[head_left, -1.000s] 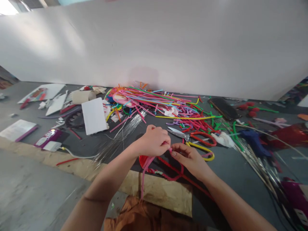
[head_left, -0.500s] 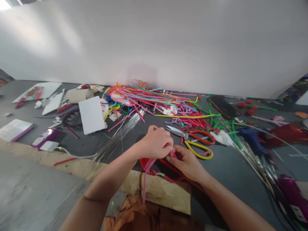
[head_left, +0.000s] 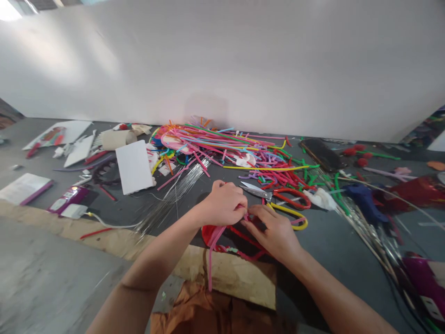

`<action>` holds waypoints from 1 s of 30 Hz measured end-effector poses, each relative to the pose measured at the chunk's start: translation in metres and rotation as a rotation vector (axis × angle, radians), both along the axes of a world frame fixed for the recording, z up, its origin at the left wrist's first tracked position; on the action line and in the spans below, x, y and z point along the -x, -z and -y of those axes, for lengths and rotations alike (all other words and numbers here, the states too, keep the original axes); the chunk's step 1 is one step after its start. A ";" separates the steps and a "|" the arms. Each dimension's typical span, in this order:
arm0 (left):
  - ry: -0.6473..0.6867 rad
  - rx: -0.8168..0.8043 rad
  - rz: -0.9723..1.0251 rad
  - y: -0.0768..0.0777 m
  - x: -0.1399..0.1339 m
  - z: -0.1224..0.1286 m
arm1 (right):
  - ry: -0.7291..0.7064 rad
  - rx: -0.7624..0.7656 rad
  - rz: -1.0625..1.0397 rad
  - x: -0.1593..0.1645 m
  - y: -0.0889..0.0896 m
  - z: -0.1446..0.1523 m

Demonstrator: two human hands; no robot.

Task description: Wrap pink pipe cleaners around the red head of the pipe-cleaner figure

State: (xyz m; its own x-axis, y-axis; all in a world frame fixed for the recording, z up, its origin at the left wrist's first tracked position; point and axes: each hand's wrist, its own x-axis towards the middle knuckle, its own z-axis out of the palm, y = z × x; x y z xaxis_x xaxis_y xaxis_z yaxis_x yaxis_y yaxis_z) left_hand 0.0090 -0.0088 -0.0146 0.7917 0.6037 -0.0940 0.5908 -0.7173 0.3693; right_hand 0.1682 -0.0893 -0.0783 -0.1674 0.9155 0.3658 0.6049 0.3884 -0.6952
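My left hand [head_left: 225,202] is closed in a pinch on a pink pipe cleaner [head_left: 213,246], whose free length droops toward the table's front edge. Close against it, my right hand [head_left: 274,231] pinches pink pipe cleaner at the same spot, thumb and index finger together. Under both hands lies a red fuzzy loop [head_left: 208,235] with a pale green bit on its front side; the hands cover part of it. Scissors [head_left: 257,190] with one red and one yellow handle lie just beyond my right hand, blades pointing left.
A heap of colourful pipe cleaners [head_left: 222,141] lies along the white wall. Thin metal wires [head_left: 174,190] and a white card [head_left: 134,167] are left of my hands. To the right are a black phone [head_left: 321,154], a blue glue gun [head_left: 366,202] and more wires.
My right hand has turned and its fingers have straightened over the pink pipe cleaner, partly covering the yellow scissor handle. My left hand stays nearly in place, still pinching.
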 end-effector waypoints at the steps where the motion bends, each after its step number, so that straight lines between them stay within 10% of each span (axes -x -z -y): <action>1: 0.001 -0.002 0.000 0.000 0.001 0.000 | 0.007 0.038 -0.028 -0.001 -0.001 0.000; 7: 0.012 -0.013 0.006 -0.003 0.004 0.002 | -0.021 0.482 -0.338 -0.005 -0.006 -0.006; 20: 0.057 -0.087 0.054 -0.010 0.002 0.010 | -0.116 0.846 -0.879 -0.001 0.002 -0.006; 30: 0.007 -0.115 0.048 -0.008 0.000 0.009 | 0.087 0.448 -0.459 0.005 -0.008 -0.001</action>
State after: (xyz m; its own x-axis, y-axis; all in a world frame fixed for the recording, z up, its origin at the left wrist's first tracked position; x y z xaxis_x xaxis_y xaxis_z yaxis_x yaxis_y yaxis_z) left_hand 0.0089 -0.0175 -0.0062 0.7978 0.6028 0.0138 0.5693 -0.7607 0.3116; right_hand 0.1636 -0.0886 -0.0705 -0.0030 0.9993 -0.0378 0.2238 -0.0361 -0.9740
